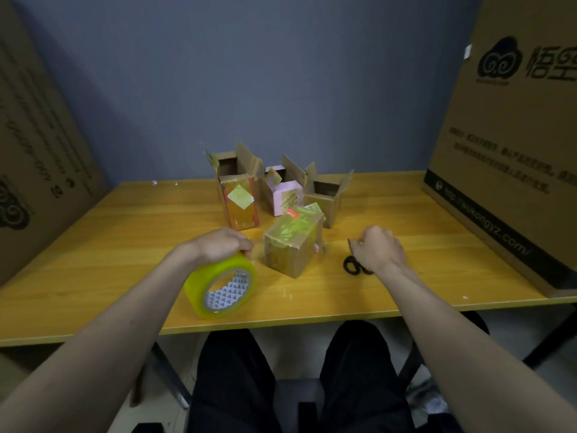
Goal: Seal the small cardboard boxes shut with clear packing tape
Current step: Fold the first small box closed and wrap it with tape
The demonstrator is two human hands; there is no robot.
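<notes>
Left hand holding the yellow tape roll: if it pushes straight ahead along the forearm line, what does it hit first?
Most likely the tall open-topped cardboard box with the shiny taped front. The left hand, gripping the yellow-tinted roll of packing tape, points up and right towards it. Depth is unclear; it could instead clip the closed tape-covered box just to the right.

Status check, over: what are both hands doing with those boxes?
Left hand grips yellow-tinted tape roll. Right hand on black-handled scissors. Nearest small cardboard box taped shut. Nothing in the way.
</notes>
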